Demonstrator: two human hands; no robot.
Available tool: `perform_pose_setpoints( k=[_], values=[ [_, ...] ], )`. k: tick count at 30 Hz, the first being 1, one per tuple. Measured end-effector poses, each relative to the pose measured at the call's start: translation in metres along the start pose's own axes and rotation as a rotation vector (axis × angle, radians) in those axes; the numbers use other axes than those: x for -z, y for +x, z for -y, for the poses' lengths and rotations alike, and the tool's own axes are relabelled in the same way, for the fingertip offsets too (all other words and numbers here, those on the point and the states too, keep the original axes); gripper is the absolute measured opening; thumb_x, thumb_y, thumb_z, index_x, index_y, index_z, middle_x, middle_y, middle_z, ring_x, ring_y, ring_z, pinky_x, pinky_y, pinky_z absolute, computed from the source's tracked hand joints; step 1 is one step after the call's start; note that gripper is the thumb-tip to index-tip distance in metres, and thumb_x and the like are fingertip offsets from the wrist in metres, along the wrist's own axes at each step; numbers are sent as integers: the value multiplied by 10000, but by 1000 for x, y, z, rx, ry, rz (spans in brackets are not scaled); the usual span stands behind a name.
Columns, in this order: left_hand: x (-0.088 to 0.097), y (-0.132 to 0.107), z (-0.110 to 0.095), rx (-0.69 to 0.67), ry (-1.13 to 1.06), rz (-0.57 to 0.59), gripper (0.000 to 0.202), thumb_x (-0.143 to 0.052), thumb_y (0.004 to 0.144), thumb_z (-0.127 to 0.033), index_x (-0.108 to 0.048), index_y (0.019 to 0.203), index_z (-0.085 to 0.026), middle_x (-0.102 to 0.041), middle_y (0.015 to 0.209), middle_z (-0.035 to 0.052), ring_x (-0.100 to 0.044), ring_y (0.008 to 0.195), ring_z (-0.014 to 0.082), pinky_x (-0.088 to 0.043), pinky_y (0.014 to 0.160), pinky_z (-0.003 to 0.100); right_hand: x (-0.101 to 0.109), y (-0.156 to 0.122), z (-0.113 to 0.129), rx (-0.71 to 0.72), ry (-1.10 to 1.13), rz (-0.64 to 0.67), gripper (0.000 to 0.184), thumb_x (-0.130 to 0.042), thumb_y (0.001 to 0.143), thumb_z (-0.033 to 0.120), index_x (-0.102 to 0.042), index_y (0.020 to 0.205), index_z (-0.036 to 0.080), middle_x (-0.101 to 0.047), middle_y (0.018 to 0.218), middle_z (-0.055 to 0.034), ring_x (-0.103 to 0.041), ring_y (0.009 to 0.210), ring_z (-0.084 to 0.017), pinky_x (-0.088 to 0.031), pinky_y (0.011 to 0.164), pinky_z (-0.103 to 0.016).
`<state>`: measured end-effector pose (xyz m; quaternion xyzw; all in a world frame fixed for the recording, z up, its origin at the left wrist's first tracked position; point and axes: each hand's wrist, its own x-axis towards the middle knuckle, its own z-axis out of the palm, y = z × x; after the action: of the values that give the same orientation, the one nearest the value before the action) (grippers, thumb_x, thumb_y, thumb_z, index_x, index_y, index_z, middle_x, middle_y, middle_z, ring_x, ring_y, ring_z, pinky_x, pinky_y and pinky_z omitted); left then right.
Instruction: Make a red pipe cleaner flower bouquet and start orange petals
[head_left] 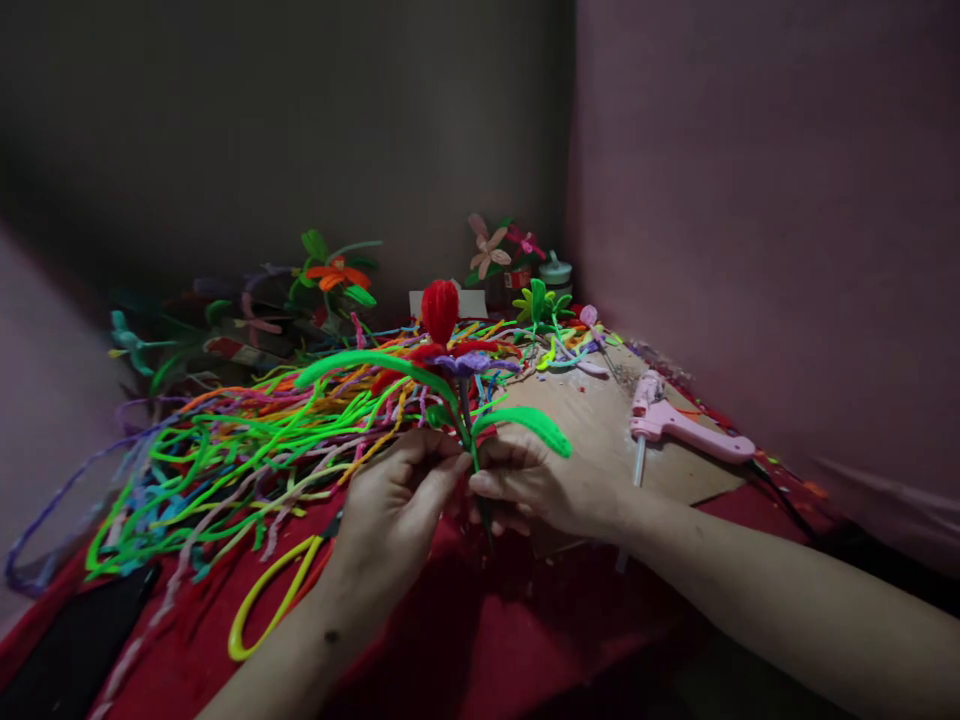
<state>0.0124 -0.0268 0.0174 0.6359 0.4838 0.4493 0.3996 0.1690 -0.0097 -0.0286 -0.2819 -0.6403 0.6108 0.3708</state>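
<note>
Upright between my two hands stands a pipe cleaner flower (440,312), with a red bud, red and purple petals and two long green leaves that curve outward. My left hand (409,490) pinches its green stem from the left, thumb against the fingers. From the right, my right hand (525,482) closes on the same stem just under the leaves. The lower stem runs down below the fingers and is partly hidden by them.
Loose pipe cleaners (247,440) spread across the left of the red cloth (480,640). A pink glue gun (686,430) lies on cardboard (577,410) at right. Yellow-handled scissors (274,600) and a dark flat object (82,640) are at front left. Finished flowers (337,275) stand behind.
</note>
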Motion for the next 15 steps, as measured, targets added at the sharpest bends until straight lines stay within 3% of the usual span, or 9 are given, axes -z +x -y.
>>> perform_pose_setpoints(
  k=[4, 7, 11, 15],
  values=[
    [-1, 3, 0, 356, -307, 116, 211, -708, 701, -298, -560, 632, -165, -432, 437, -60, -339, 375, 55, -263, 370, 175, -1, -3, 2, 165, -405, -186, 162, -512, 846, 261, -553, 726, 161, -543, 609, 19, -470, 534, -84, -377, 514, -204],
    [4, 7, 3, 490, -477, 248, 256, -740, 648, -269, -506, 613, -169, -372, 418, -83, -285, 357, 39, -218, 352, 163, -1, -6, 8, 230, -530, -184, 166, -502, 844, 235, -550, 699, 169, -526, 597, 25, -454, 558, -94, -376, 553, -217],
    [6, 9, 8, 508, -499, 233, 267, -788, 547, -188, -537, 631, -157, -438, 457, -79, -311, 357, 27, -215, 350, 157, -3, -7, 9, 183, -399, -140, 187, -487, 853, 258, -527, 682, 193, -497, 589, 39, -453, 542, -92, -384, 546, -211],
    [2, 9, 10, 477, -491, 245, 296, -798, 509, -189, -507, 500, -133, -433, 407, -64, -370, 362, 33, -252, 366, 159, -6, -6, 10, 89, -109, -20, 190, -498, 849, 304, -550, 694, 206, -484, 577, 45, -428, 487, -77, -357, 469, -194]
  ],
)
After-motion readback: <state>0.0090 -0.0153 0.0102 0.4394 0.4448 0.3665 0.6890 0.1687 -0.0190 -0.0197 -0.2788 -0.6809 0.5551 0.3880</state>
